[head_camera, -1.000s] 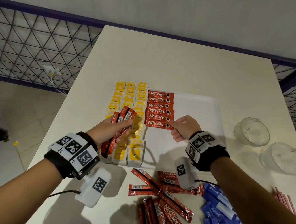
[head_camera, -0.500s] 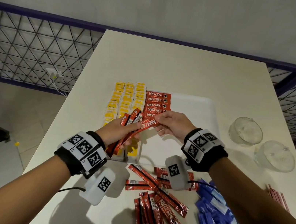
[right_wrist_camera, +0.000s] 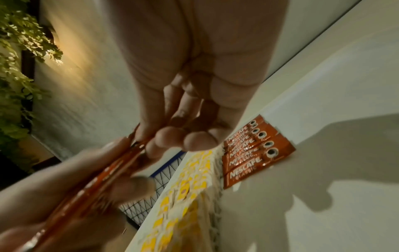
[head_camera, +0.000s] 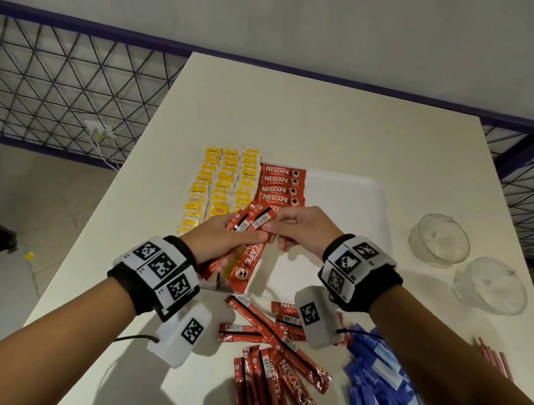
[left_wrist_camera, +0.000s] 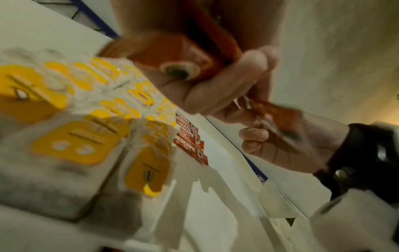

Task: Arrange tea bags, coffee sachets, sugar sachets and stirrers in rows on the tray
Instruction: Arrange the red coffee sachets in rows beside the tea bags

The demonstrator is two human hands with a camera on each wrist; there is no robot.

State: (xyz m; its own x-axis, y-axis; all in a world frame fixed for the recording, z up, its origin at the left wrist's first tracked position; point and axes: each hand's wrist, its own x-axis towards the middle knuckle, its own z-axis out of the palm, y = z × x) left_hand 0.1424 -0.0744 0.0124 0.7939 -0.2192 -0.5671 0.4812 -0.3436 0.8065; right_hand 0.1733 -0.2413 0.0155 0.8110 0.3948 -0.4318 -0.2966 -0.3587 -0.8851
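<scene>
Above the near-left part of the white tray, a small bunch of red coffee sachets is gripped in the left hand, with fingers and thumb curled round it; the bunch is held slanting, one sachet hanging down toward the tray's near edge. Just right of that hand, the right hand is seen with its thumb and fingertips pinched on the upper end of the same bunch, the other fingers curled in. On the tray's left part, yellow-tagged tea bags are laid in three rows, and directly right of them a row of coffee sachets is stacked flat, labels up, touching the tea bags' edge. The right part of the tray is bare white. Off the tray's near edge, loose coffee sachets are scattered on the table, and to their right a heap of blue-and-white sugar sachets is piled. Well to the right of the tray, two clear glass bowls are set beside each other, and nearer than them a few pink stirrers are lying at the table's edge. In the wrist views much is blurred.
</scene>
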